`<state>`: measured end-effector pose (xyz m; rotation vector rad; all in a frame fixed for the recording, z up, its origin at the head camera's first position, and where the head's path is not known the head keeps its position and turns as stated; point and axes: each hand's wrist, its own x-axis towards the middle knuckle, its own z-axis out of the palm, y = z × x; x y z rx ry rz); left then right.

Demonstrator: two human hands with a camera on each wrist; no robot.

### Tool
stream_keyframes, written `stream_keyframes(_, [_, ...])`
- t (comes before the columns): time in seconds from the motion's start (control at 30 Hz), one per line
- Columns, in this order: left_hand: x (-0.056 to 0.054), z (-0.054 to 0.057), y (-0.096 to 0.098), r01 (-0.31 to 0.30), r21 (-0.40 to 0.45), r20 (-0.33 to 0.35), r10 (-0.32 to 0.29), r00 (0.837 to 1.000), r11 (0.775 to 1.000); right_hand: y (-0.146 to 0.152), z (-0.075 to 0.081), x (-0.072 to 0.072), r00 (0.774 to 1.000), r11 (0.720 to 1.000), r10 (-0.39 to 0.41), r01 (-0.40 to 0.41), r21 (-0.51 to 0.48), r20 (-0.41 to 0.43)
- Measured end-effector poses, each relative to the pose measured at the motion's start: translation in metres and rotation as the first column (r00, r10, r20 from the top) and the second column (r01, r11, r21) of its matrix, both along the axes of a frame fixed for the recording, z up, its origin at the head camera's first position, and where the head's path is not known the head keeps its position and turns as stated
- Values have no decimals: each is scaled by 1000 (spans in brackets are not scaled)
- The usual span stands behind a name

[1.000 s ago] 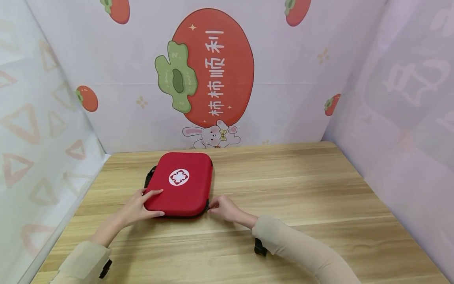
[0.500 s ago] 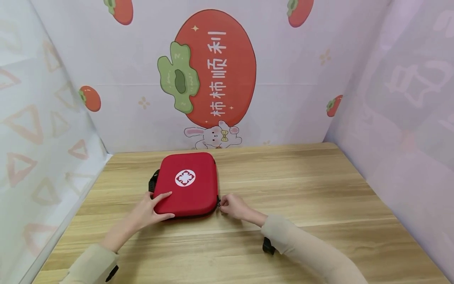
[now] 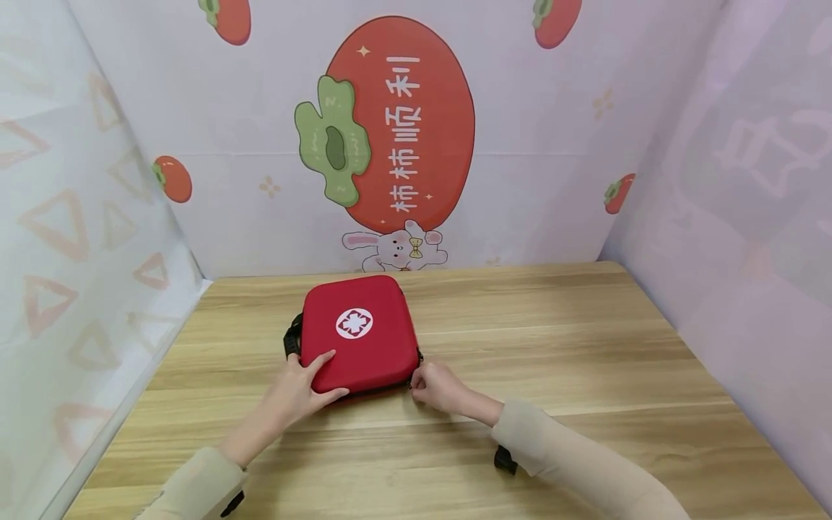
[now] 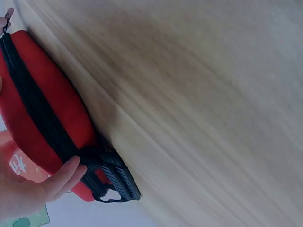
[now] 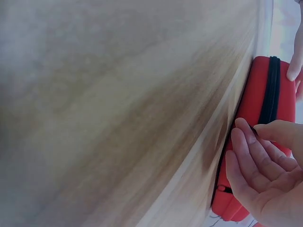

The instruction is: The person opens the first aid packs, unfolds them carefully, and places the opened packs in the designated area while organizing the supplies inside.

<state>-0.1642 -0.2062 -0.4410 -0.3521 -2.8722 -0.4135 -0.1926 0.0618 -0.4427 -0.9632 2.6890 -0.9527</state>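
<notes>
A red zippered first-aid case [image 3: 383,339] with a white cross emblem lies on the wooden table, slightly turned. My left hand [image 3: 295,393] holds its near left corner, the index finger on the lid and the thumb at the front edge. In the left wrist view, fingertips [image 4: 71,170] press the side beside the black carrying handle [image 4: 120,177]. At the near right corner, my right hand [image 3: 442,390] pinches a small dark zipper pull [image 5: 254,130] between thumb and forefinger. A second zipper pull [image 3: 420,356] sits on the right side. The case's contents are hidden.
The wood-grain table [image 3: 552,347] extends around the case on all sides. A white printed cloth backdrop [image 3: 533,144] rises at the back edge, with cloth walls at left and right. A small black device [image 3: 505,460] hangs under the right sleeve.
The case has shifted a little right and turned anticlockwise, my left hand moving with it. My right hand, pinching the pull, has moved round the near right corner. The view has drifted slightly.
</notes>
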Motion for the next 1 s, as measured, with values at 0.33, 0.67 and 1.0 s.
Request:
stream_keyframes(0.33, [0, 2, 29, -27, -10, -18, 27, 999, 1000, -4, 1, 4, 998, 999, 20, -18, -31, 57])
stream_keyframes(0.67, [9, 5, 55, 37, 0, -26, -37, 999, 999, 4, -1, 8, 997, 998, 40, -37, -55, 60])
stream_keyframes(1.0, [18, 5, 74, 267, -107, -161, -282, 946, 958, 56, 3, -2, 987, 998, 52, -49, -26, 150])
